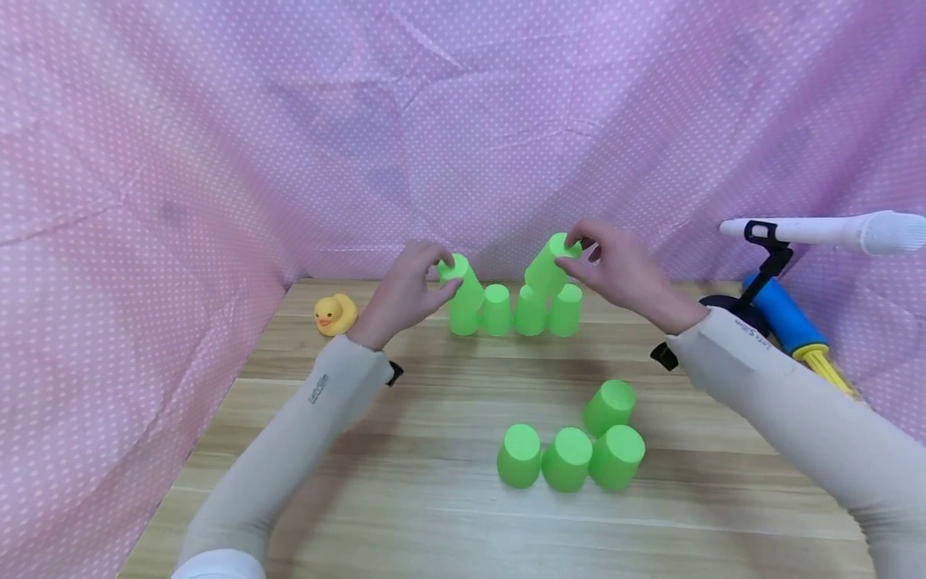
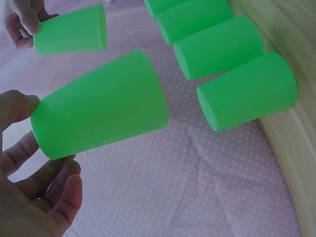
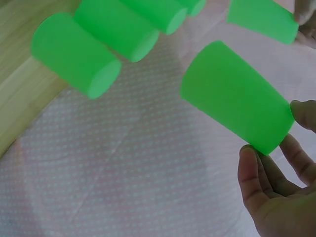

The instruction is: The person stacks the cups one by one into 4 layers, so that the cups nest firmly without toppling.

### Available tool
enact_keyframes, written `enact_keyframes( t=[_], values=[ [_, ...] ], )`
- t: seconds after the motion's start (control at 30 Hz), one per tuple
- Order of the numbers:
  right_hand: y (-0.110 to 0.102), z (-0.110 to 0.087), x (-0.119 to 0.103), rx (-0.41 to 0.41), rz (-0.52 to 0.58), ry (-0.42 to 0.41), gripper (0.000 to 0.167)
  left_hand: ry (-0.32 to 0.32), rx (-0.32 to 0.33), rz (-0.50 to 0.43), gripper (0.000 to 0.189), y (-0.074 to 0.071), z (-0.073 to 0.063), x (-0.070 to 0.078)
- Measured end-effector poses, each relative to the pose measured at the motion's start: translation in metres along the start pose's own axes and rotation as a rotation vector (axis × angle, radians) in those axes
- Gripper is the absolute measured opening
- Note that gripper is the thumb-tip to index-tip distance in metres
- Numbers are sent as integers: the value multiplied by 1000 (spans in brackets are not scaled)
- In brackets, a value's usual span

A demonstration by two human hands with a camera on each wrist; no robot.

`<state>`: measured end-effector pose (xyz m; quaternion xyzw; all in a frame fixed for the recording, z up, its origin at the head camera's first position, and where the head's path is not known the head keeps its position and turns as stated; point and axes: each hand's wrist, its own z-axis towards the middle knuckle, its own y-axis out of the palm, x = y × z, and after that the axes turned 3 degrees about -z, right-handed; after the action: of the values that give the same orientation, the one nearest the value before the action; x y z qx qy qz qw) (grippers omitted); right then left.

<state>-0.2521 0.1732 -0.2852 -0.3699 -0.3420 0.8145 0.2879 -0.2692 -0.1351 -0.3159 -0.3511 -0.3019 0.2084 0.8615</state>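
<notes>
1. Above the rear cups (image 1: 496, 312) in head view, the left hand (image 1: 412, 288) pinches the left cup (image 1: 466, 281), the right hand (image 1: 618, 268) the right cup (image 1: 547, 268), both tilted.
2. Left wrist: left cup's long axis nearly parallels theirs.
3. Right wrist: right cup likewise, apart.

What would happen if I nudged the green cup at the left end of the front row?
The green cup would probably slide before tipping, since it stands on its wider end. Nudged rightward, it would likely bump the neighbouring cup, close beside it. If knocked over, it might roll in a curve, given its round, tapered wall.
</notes>
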Motion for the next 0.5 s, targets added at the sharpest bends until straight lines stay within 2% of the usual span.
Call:
enact_keyframes(
  t=[0.13,0.23,0.5],
  values=[
    [2,5,11,-9,-9,39,21,-17,-7,14,21,9,20,-4],
    [8,8,20,-33,-4,72,22,-55,-37,31,21,17,31,-7],
    [28,9,42,-79,24,125,24,-138,-113,17,21,36,46,-12]
  ],
)
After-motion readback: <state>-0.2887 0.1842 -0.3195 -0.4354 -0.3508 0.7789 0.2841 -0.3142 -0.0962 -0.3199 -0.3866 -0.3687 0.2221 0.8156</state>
